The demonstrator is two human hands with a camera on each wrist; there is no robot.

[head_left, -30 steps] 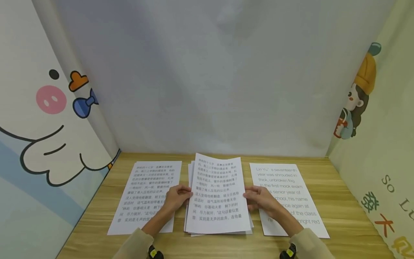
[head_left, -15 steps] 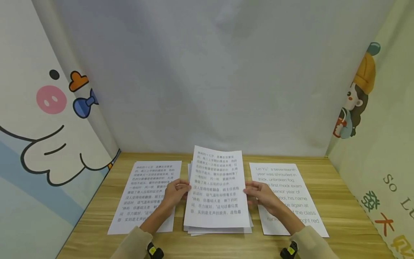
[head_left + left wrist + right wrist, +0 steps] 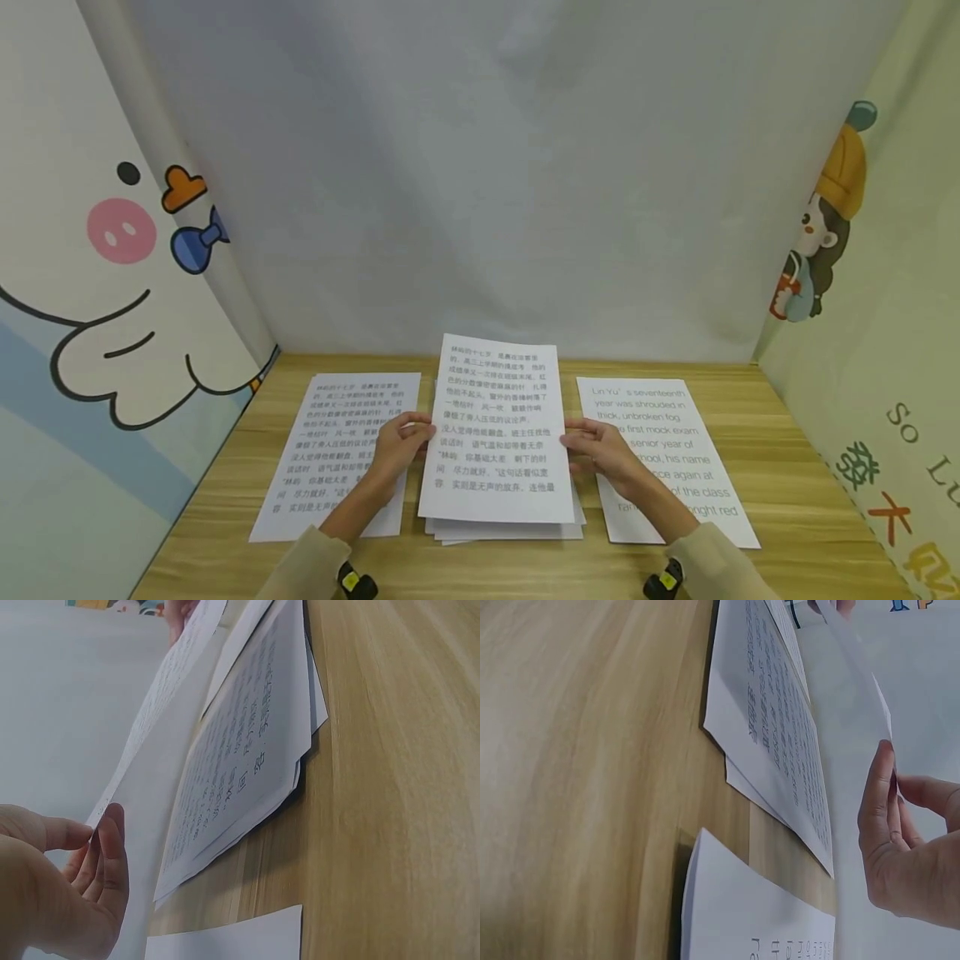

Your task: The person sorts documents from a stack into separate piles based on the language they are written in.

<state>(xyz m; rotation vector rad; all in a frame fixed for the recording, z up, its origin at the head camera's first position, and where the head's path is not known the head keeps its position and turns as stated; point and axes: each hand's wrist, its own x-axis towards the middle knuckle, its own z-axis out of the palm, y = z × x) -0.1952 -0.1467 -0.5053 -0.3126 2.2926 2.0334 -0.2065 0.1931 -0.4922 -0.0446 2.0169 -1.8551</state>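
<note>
A printed sheet of paper (image 3: 495, 433) with Chinese text is held up between both hands, above the middle stack of papers (image 3: 510, 530). My left hand (image 3: 401, 446) pinches its left edge between thumb and fingers, as the left wrist view shows at the sheet's edge (image 3: 142, 727). On the opposite edge my right hand (image 3: 604, 454) pinches the paper the same way, thumb on the near face and fingers behind. A gap separates the sheet from the stack in both wrist views. Most of the middle stack is hidden behind the sheet in the head view.
To the left lies a stack of Chinese-text papers (image 3: 352, 417), partly under the left forearm. A stack with large English print (image 3: 637, 400) lies on the right, partly covered by the right arm. All rest on a wooden table (image 3: 810, 500) backed by a pale curtain (image 3: 487, 208).
Both hands have lifted the sheet off the middle stack, shifting it slightly left and away from the body. More of the stack's near edge shows below it. The side stacks have stayed put.
</note>
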